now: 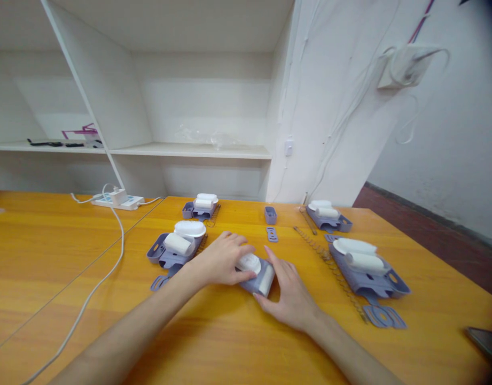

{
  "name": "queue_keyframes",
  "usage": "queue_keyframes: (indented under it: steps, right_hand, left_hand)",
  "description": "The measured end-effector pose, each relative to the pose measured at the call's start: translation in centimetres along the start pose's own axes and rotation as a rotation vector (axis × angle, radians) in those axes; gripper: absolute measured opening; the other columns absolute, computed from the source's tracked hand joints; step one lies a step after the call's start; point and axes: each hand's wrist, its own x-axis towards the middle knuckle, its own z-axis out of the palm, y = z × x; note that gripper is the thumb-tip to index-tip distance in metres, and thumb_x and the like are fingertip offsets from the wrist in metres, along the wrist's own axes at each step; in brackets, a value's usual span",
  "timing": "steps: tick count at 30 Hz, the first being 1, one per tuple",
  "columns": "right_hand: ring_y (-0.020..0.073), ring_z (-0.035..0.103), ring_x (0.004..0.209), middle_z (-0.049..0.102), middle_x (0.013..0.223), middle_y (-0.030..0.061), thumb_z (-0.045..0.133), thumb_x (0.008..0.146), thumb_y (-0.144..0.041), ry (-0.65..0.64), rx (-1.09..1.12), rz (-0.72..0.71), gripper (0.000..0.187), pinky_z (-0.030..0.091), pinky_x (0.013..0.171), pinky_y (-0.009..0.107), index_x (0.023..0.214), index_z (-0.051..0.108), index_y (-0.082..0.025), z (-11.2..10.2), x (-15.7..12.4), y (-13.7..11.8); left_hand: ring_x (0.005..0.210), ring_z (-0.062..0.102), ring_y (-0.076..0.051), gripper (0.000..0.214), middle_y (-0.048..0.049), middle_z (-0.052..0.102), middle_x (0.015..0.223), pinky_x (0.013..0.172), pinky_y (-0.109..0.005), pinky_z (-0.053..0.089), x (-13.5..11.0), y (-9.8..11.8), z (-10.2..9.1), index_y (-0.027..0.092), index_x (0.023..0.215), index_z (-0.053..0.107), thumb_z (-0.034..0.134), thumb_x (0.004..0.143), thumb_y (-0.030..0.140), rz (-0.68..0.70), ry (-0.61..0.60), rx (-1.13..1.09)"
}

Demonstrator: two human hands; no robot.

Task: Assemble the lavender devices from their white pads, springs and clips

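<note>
A grey-purple plastic tray [251,286] lies on the table between my hands. It bears a white oval piece [249,263] on its left part and a white roll [266,280] at its right end. My left hand [225,259] is closed over the white oval piece, the thumb across its near side; the fingers hide part of it. Around the right end of the tray, my right hand [289,294] has its thumb at the near edge and its forefinger at the far edge. Behind them are a small purple box [270,215] and a flat slotted plate [272,234].
Similar trays with white pieces stand at left [177,260], back left [201,214], right [342,264] and back right [329,222]. Long coiled wire [329,259] lies beside the right tray. A white cable [105,283] runs from a power strip [127,202]. A dark flat object [486,342] is at right.
</note>
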Motion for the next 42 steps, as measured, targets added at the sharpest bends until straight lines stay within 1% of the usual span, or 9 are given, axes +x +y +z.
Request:
queue_keyframes:
  steps: [5, 10, 15, 19, 24, 29, 34, 38, 42]
  right_hand:
    - [0.0248, 0.042, 0.121, 0.043, 0.133, 0.0089, 0.061, 0.074, -0.029, 0.007, 0.051, 0.044, 0.085, 0.033, 0.101, 0.044, 0.143, 0.011, -0.025, 0.0, 0.1, 0.1]
    - [0.0233, 0.034, 0.127, 0.035, 0.140, 0.0079, 0.060, 0.074, -0.026, -0.026, 0.091, 0.054, 0.083, 0.030, 0.105, 0.044, 0.143, 0.013, -0.025, 0.0, 0.1, 0.4]
    - [0.0242, 0.029, 0.131, 0.030, 0.143, 0.0096, 0.059, 0.075, -0.029, -0.036, 0.113, 0.055, 0.081, 0.026, 0.107, 0.045, 0.143, 0.015, -0.023, 0.3, 0.2, 0.9]
    - [0.0242, 0.025, 0.133, 0.027, 0.144, 0.0098, 0.059, 0.075, -0.030, 0.008, 0.125, 0.085, 0.079, 0.024, 0.109, 0.045, 0.142, 0.018, -0.022, 0.5, 0.2, 1.1]
    - [0.0220, 0.027, 0.131, 0.028, 0.141, 0.0089, 0.057, 0.075, -0.022, 0.072, 0.185, 0.108, 0.073, 0.024, 0.109, 0.042, 0.139, 0.022, -0.022, 0.3, 0.5, 1.1]
    - [0.0213, 0.032, 0.128, 0.034, 0.136, 0.0080, 0.050, 0.079, -0.018, 0.172, 0.255, 0.145, 0.060, 0.026, 0.109, 0.042, 0.135, 0.030, -0.023, 0.1, 0.8, 1.6]
    - [0.0205, 0.048, 0.113, 0.044, 0.127, 0.0090, 0.048, 0.082, -0.021, 0.207, 0.336, 0.193, 0.050, 0.039, 0.100, 0.042, 0.130, 0.036, -0.022, 0.5, 1.1, 2.5]
    - [0.0213, 0.051, 0.109, 0.053, 0.119, 0.0100, 0.048, 0.083, -0.024, 0.200, 0.379, 0.190, 0.041, 0.040, 0.098, 0.043, 0.123, 0.043, -0.019, 0.9, 1.2, 2.9]
    - [0.0222, 0.053, 0.108, 0.055, 0.117, 0.0094, 0.049, 0.083, -0.026, 0.208, 0.373, 0.184, 0.037, 0.041, 0.097, 0.043, 0.119, 0.048, -0.020, 0.9, 1.2, 2.8]
  left_hand:
    - [0.082, 0.060, -0.021, 0.027, -0.0051, 0.063, 0.087, 0.073, -0.030, 0.041, 0.6, 0.4, 0.0, 0.021, 0.097, 0.058, 0.049, 0.080, 0.041, 0.034, -0.084, -0.014]
    - [0.072, 0.061, -0.024, 0.027, -0.0055, 0.063, 0.079, 0.061, -0.030, 0.041, 1.2, 0.7, 0.1, 0.022, 0.095, 0.058, 0.051, 0.077, 0.040, 0.009, -0.106, 0.093]
    - [0.078, 0.060, -0.025, 0.038, -0.0073, 0.062, 0.084, 0.066, -0.032, 0.044, 1.2, 1.4, 1.1, 0.022, 0.106, 0.055, 0.048, 0.080, 0.050, -0.011, 0.007, 0.045]
    - [0.085, 0.058, -0.026, 0.039, -0.0096, 0.060, 0.089, 0.071, -0.035, 0.044, 1.3, 2.1, 2.6, 0.021, 0.102, 0.056, 0.044, 0.082, 0.053, -0.116, 0.106, 0.016]
    - [0.091, 0.057, -0.028, 0.047, -0.0114, 0.061, 0.097, 0.075, -0.039, 0.046, 1.1, 2.3, 3.7, 0.019, 0.115, 0.049, 0.042, 0.084, 0.053, -0.240, 0.168, 0.009]
    - [0.104, 0.055, -0.027, 0.060, -0.0125, 0.056, 0.114, 0.085, -0.040, 0.046, -0.8, 1.8, 4.1, 0.019, 0.130, 0.034, 0.043, 0.083, 0.055, -0.249, 0.225, -0.119]
    - [0.112, 0.049, -0.029, 0.073, -0.0136, 0.050, 0.123, 0.091, -0.044, 0.044, -2.7, 1.6, 5.5, 0.021, 0.131, 0.031, 0.054, 0.073, 0.059, -0.239, 0.315, -0.177]
    - [0.112, 0.049, -0.028, 0.073, -0.0122, 0.048, 0.122, 0.091, -0.043, 0.044, -2.8, 1.7, 6.4, 0.022, 0.129, 0.031, 0.058, 0.072, 0.058, -0.267, 0.359, -0.213]
    - [0.111, 0.050, -0.028, 0.073, -0.0116, 0.047, 0.122, 0.090, -0.043, 0.045, -2.7, 1.6, 6.6, 0.022, 0.128, 0.030, 0.060, 0.070, 0.055, -0.293, 0.409, -0.241]
